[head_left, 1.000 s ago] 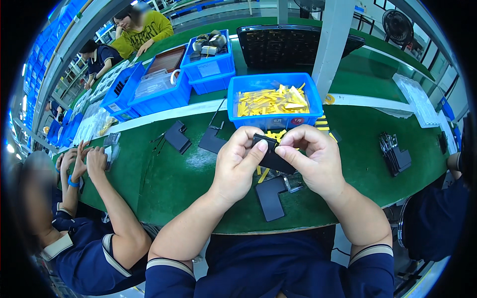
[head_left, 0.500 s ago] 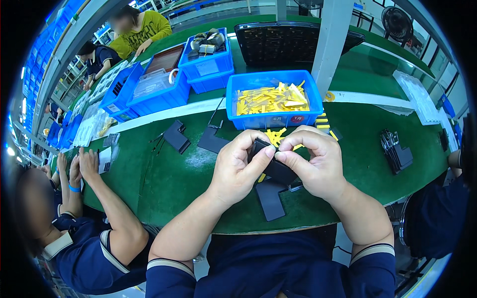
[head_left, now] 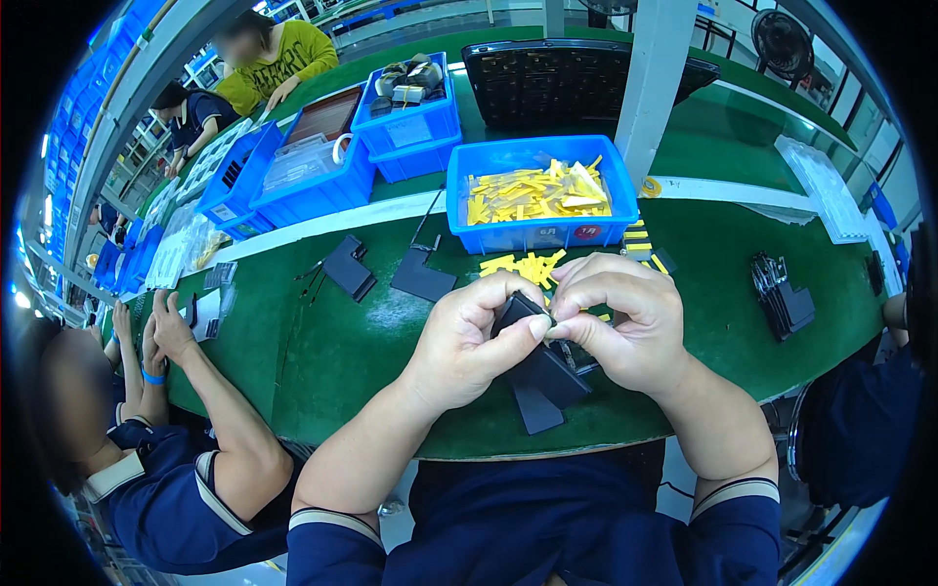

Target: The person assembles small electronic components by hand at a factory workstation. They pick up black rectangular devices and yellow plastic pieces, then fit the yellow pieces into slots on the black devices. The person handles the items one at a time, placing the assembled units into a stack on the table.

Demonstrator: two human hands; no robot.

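My left hand is closed round a flat black L-shaped plastic part, thumb on its upper edge, and holds it tilted above the table. At that same edge my right hand pinches with thumb and forefinger; what is between the fingertips is too small to make out. Beneath, another black L-shaped part lies on the green table, partly covered by the held one. Loose yellow strips are scattered just beyond my hands, in front of a blue bin full of more yellow strips.
Two black L-shaped parts with cables, one and another, lie to the left. A stack of similar parts sits at right. More blue bins and a grey post stand behind. A co-worker's hands are at far left.
The held part has tilted and come slightly lower, covering more of the part beneath. My right hand has shifted a little to the right, and more loose yellow strips show.
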